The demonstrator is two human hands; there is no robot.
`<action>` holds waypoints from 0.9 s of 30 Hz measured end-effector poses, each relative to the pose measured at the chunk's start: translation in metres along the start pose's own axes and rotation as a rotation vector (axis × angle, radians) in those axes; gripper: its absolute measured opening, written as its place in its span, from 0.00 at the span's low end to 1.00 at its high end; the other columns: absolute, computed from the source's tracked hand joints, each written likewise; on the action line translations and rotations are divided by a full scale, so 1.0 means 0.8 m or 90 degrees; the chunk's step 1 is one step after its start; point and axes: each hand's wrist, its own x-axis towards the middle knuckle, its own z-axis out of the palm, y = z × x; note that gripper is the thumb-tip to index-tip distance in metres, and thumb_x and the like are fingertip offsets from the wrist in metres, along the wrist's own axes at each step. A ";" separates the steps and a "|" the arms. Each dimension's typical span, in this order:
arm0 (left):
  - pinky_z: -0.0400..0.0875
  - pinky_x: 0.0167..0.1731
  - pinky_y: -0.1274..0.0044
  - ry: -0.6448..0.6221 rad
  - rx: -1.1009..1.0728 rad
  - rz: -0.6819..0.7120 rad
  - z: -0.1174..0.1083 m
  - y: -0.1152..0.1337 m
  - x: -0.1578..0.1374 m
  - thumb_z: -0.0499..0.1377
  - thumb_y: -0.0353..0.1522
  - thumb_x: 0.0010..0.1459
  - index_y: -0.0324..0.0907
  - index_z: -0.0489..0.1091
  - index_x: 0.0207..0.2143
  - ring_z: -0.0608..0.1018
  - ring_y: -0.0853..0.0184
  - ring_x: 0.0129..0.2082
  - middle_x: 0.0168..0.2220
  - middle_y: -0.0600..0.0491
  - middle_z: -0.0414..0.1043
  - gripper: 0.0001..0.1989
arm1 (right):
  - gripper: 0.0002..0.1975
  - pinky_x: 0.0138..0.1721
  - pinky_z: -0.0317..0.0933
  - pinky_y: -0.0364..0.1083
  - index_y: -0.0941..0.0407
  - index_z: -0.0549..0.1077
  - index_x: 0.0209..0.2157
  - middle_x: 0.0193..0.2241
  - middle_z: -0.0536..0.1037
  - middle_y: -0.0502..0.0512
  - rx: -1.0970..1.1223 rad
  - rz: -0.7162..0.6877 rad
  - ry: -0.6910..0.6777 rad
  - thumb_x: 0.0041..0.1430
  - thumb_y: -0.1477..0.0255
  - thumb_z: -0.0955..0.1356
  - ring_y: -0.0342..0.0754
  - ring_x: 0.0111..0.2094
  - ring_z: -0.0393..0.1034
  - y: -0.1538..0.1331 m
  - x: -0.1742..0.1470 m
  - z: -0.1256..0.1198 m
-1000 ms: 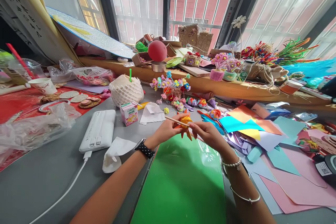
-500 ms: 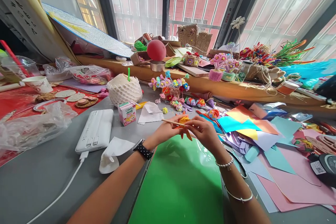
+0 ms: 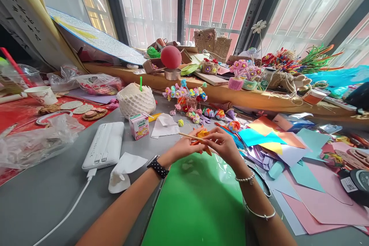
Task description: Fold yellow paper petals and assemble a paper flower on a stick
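Observation:
My left hand [image 3: 182,146] is closed around an orange and yellow folded-paper flower [image 3: 203,134], whose pointed petals stick out between the two hands. My right hand [image 3: 224,144] pinches a thin wooden stick [image 3: 187,135] that lies across the flower, its free end pointing left over my left hand. The right fingertips also press close against the petals, so part of the flower is hidden. Both hands are above the far end of a shiny green board [image 3: 198,203].
Left of my arms lie a white power bank [image 3: 104,144] with a cable, a small drink carton [image 3: 138,127] and crumpled tissue [image 3: 122,171]. Coloured paper sheets [image 3: 319,200] spread to the right. Beyond my hands stand small flower crafts [image 3: 186,98] and a wrapped coconut [image 3: 136,100].
Both hands stay in nearly the same place. The flower is turned slightly, with less of its yellow part showing, and the right fingers have shifted a little on the stick.

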 end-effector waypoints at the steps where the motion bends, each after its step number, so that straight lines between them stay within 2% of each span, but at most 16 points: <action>1: 0.67 0.31 0.75 -0.010 -0.012 -0.010 -0.001 -0.001 0.000 0.59 0.34 0.45 0.45 0.51 0.53 0.72 0.67 0.33 0.41 0.47 0.66 0.33 | 0.10 0.21 0.58 0.39 0.55 0.74 0.27 0.26 0.65 0.51 -0.004 0.007 -0.004 0.48 0.64 0.65 0.39 0.23 0.60 0.001 0.000 -0.001; 9: 0.68 0.32 0.74 0.021 -0.080 -0.094 0.005 -0.002 0.003 0.51 0.43 0.51 0.45 0.52 0.52 0.74 0.68 0.30 0.38 0.49 0.69 0.27 | 0.13 0.21 0.58 0.40 0.57 0.73 0.24 0.26 0.64 0.50 -0.037 0.055 -0.016 0.47 0.61 0.65 0.37 0.20 0.59 0.009 0.001 0.002; 12: 0.68 0.32 0.73 0.038 -0.079 -0.095 0.006 -0.002 0.003 0.51 0.44 0.50 0.44 0.48 0.53 0.74 0.68 0.29 0.37 0.49 0.70 0.30 | 0.14 0.21 0.57 0.40 0.58 0.73 0.24 0.26 0.64 0.50 -0.032 0.074 -0.012 0.46 0.61 0.66 0.37 0.20 0.59 0.008 0.002 0.001; 15: 0.68 0.32 0.72 0.097 -0.035 -0.070 -0.001 -0.004 0.004 0.52 0.44 0.49 0.43 0.43 0.55 0.73 0.65 0.34 0.42 0.45 0.66 0.34 | 0.14 0.22 0.57 0.40 0.59 0.72 0.23 0.25 0.64 0.50 -0.037 0.092 -0.002 0.46 0.61 0.66 0.38 0.21 0.59 0.009 0.002 -0.001; 18: 0.66 0.36 0.71 0.239 0.070 0.016 -0.012 -0.006 0.004 0.55 0.43 0.47 0.42 0.44 0.54 0.70 0.62 0.41 0.48 0.42 0.60 0.35 | 0.11 0.24 0.58 0.41 0.59 0.72 0.23 0.25 0.64 0.50 -0.075 0.093 0.020 0.46 0.64 0.67 0.39 0.21 0.60 0.013 0.002 -0.003; 21: 0.62 0.42 0.70 0.351 0.266 0.160 -0.018 -0.004 0.001 0.56 0.40 0.48 0.42 0.52 0.50 0.66 0.62 0.44 0.47 0.45 0.60 0.28 | 0.09 0.25 0.59 0.43 0.58 0.72 0.23 0.26 0.64 0.50 -0.146 0.084 0.038 0.46 0.66 0.67 0.40 0.22 0.60 0.020 0.001 0.000; 22: 0.61 0.43 0.70 0.351 0.344 0.211 -0.018 -0.003 0.000 0.56 0.38 0.48 0.43 0.56 0.48 0.66 0.63 0.45 0.45 0.47 0.62 0.24 | 0.08 0.25 0.59 0.43 0.58 0.72 0.23 0.26 0.64 0.51 -0.166 0.078 0.039 0.46 0.67 0.67 0.40 0.22 0.60 0.021 0.001 0.002; 24: 0.60 0.43 0.70 0.294 0.494 0.280 -0.014 -0.003 -0.001 0.55 0.35 0.50 0.43 0.63 0.42 0.66 0.63 0.43 0.41 0.49 0.65 0.15 | 0.07 0.25 0.60 0.43 0.57 0.72 0.23 0.26 0.64 0.51 -0.186 0.065 0.033 0.47 0.67 0.66 0.41 0.23 0.61 0.023 0.000 0.006; 27: 0.61 0.40 0.71 0.177 0.640 0.291 -0.006 -0.008 0.000 0.54 0.31 0.51 0.42 0.67 0.36 0.68 0.64 0.38 0.35 0.50 0.67 0.09 | 0.07 0.26 0.60 0.43 0.57 0.72 0.24 0.27 0.64 0.52 -0.180 0.045 0.018 0.48 0.68 0.66 0.42 0.25 0.62 0.021 -0.001 0.011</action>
